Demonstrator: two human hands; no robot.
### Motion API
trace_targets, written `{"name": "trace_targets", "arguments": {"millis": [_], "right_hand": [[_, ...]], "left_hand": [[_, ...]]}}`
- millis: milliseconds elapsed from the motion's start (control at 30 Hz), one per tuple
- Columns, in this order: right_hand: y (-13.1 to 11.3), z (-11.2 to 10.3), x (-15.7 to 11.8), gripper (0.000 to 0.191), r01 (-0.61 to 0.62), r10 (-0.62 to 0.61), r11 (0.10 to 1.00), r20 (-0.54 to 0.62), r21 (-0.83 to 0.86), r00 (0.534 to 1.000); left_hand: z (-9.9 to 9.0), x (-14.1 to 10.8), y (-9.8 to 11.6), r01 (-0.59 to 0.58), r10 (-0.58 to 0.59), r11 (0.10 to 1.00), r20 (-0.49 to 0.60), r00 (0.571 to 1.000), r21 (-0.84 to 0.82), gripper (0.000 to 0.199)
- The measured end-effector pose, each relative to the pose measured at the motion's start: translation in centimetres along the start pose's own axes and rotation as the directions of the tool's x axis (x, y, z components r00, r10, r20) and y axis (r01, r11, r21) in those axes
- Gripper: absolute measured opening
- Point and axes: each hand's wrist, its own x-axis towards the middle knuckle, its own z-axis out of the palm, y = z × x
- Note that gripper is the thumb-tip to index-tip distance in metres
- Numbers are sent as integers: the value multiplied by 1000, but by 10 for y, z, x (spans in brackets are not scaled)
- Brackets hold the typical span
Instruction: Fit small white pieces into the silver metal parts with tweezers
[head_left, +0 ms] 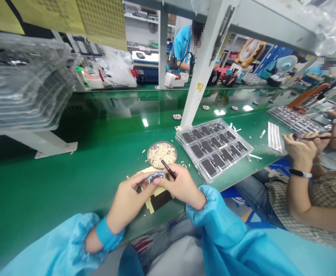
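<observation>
Green bench (99, 161) gleamed beneath a small blue-rimmed part (156, 177), held just above yellow paper (150, 206). The left hand (130, 197) pinched its edge, while the right hand (182, 186) steadied the other side and gripped a slim black tool (168, 169). To me that part looked unfinished. Pale bits (160, 153) filled the round dish (162, 142) nearby, so plenty seemed left; at least 4 small pieces (177, 117) lay farther off, done or waiting, I couldn't tell.
</observation>
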Motion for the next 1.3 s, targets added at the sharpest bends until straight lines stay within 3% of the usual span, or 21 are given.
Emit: {"name": "trace_targets", "arguments": {"millis": [67,167,267,333,500,667,800,1033,1300], "right_hand": [[-2,-8,1,30,130,-132,989,-29,-72,991],[-6,-16,2,15,329,-330,940,12,-87,944],[-7,-19,3,14,427,-421,897,76,-117,904],[-6,-18,3,20,442,-436,885,74,-146,897],[-3,-14,3,6,431,-437,883,8,-185,899],[-3,-18,5,8,386,-396,903,-21,-188,918],[-4,-21,9,7,403,-417,900,-62,-166,907],[-3,-22,12,9,549,-530,823,149,-150,835],[2,-21,10,12,585,-548,775,206,-241,811]], "left_hand": [[0,1,1,-18,18,999,-1,1000,34,26],[0,2,5,-52,53,994,-8,999,101,25],[0,2,8,-74,75,990,0,997,123,26],[0,1,9,-74,75,991,-3,997,112,25],[0,1,4,-34,35,996,-18,999,78,26],[0,2,-3,42,-42,999,8,999,-32,31],[-1,2,-1,-5,6,999,-24,1000,41,25],[-2,1,5,-117,124,983,-42,991,142,20],[-1,2,4,-137,146,969,-31,989,207,20]]}}
